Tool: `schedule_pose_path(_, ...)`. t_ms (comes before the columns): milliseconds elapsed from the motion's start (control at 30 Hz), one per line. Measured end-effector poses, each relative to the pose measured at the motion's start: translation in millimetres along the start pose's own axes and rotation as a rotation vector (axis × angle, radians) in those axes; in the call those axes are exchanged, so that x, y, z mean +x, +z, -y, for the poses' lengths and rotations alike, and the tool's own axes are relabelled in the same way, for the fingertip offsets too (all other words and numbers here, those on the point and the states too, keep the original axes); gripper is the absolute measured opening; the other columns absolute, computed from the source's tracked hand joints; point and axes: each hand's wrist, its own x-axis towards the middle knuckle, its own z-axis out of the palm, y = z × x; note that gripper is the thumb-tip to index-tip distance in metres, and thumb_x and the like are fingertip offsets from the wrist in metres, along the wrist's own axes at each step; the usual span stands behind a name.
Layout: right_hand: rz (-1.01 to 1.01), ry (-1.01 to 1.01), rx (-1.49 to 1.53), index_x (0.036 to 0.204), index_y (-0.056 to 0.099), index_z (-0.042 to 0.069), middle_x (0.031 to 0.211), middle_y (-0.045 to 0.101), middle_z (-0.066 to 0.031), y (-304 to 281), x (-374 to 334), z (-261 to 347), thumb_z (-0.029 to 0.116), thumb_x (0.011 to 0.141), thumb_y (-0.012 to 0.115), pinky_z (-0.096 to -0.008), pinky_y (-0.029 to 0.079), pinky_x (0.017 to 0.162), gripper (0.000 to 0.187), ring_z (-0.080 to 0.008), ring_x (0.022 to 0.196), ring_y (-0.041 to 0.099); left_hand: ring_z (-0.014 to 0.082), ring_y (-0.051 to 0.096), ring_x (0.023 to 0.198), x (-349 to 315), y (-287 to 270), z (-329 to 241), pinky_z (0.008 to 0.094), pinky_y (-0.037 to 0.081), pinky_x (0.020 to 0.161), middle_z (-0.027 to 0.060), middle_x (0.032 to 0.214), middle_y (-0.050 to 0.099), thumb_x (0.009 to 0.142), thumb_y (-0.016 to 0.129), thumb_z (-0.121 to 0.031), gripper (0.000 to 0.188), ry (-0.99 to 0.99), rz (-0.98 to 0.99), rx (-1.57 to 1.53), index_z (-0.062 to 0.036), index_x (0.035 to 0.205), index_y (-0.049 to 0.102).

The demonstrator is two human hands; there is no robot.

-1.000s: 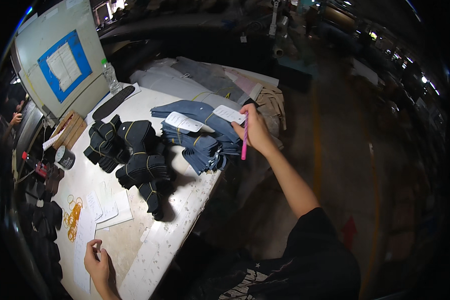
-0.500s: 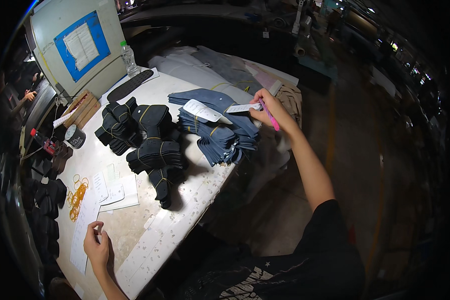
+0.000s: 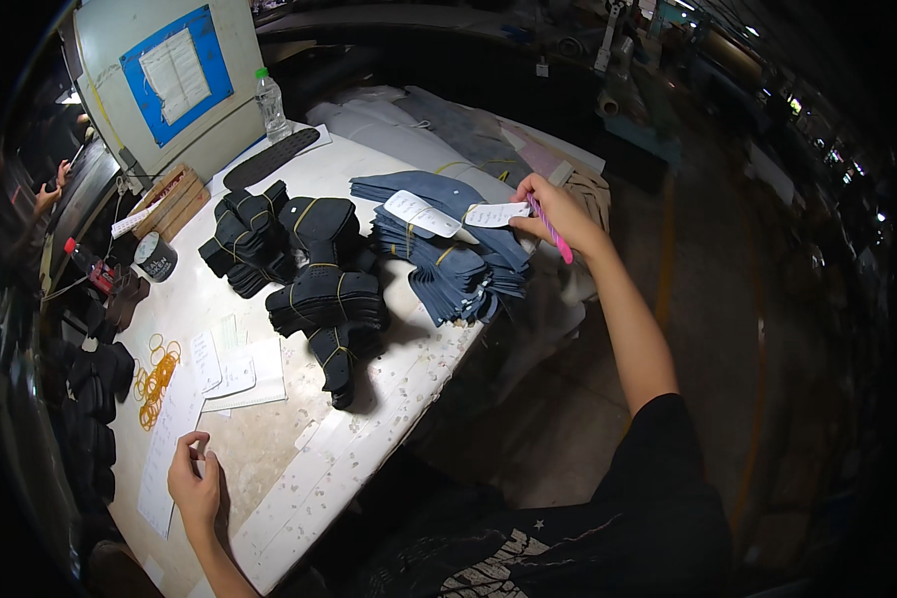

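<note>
Tag (image 3: 496, 214): white, at the upper edge of the blue stack (image 3: 458, 271), right end in the right hand (image 3: 572, 221). Long axis runs nearly left-right, right end a touch higher; free end points left over the stack.
Pen (image 3: 551, 231): pink, in the same hand. Long axis slanted, upper left to lower right; lower end points back toward the forearm.
Right fingers: closed, tag end pinched, pen held along with it.
Left hand (image 3: 195, 486): fingers loosely curled, gap between thumb and index, nothing seen in it. Just beside the paper strip (image 3: 167, 453); contact with table (image 3: 269, 439) unclear.
Blue stack: far right corner of table, banded pieces, top piece's long axis running from left down to the right.
Second tag (image 3: 422, 213): lying on the stack, left of the first, long axis sloping down to the right.
Black bundles (image 3: 329, 299): left of the blue stack, tied with yellow bands; nearest one's narrow end points toward the person.
Rubber bands (image 3: 156, 387): orange pile, by the strip's far end.
Bottle (image 3: 271, 105): clear, green cap, upright, far edge.
</note>
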Motion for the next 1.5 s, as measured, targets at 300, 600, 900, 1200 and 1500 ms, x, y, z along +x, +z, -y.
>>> schedule_pose_path(300,-0.12,-0.066,-0.017,0.11,0.055,0.006,0.092,0.068,-0.0215,23,-18,4,0.016,0.081,0.087,-0.0457,0.053,0.076,0.045,-0.042,0.088,0.068,0.0133,0.045,0.062,3,1,-1,0.0314,0.037,0.058,0.0007,0.074,0.053,0.087,0.068,-0.007,0.026,-0.038,0.007,0.002,-0.012,0.112,0.07)
schedule_pose_path(600,-0.196,-0.036,-0.105,0.114,0.053,0.005,0.103,0.067,-0.0221,38,-21,46,0.024,0.083,0.087,-0.0458,0.051,0.091,0.05,-0.0423,0.105,0.063,0.014,0.048,0.066,-1,-1,4,0.0309,0.04,0.061,0.0018,0.078,0.055,0.087,0.069,-0.007,0.028,0.006,0.015,-0.021,-0.0109,0.114,0.071)
schedule_pose_path(900,-0.588,-0.285,0.118,0.1,0.057,0.003,0.096,0.069,-0.0154,57,-34,147,0.006,0.097,0.065,-0.044,0.051,0.083,0.009,-0.0354,0.09,0.063,0.0182,0.059,0.079,-5,-8,-1,0.0322,0.048,0.071,0.0066,0.093,0.068,0.086,0.069,-0.005,0.029,0.043,0.053,-0.092,-0.0069,0.115,0.07)
schedule_pose_path(1200,-0.416,-0.734,0.434,0.098,0.058,0.005,0.094,0.061,-0.0112,191,-106,287,-0.002,0.081,0.064,-0.0417,0.049,0.081,0.02,-0.0321,0.086,0.059,0.0206,0.057,0.084,-2,-22,-2,0.0321,0.047,0.074,0.009,0.096,0.062,0.083,0.059,0.003,0.038,0.04,-0.068,-0.244,-0.006,0.118,0.069)
schedule_pose_path(1500,-0.315,-0.68,0.389,0.084,0.06,0.002,0.076,0.057,-0.0131,202,-111,280,-0.004,0.072,0.064,-0.0423,0.048,0.068,0.014,-0.034,0.071,0.056,0.0222,0.059,0.089,-4,-68,21,0.0332,0.048,0.087,0.0104,0.097,0.062,0.087,0.059,0.0,0.028,-0.031,-0.408,-0.188,-0.0022,0.113,0.069)
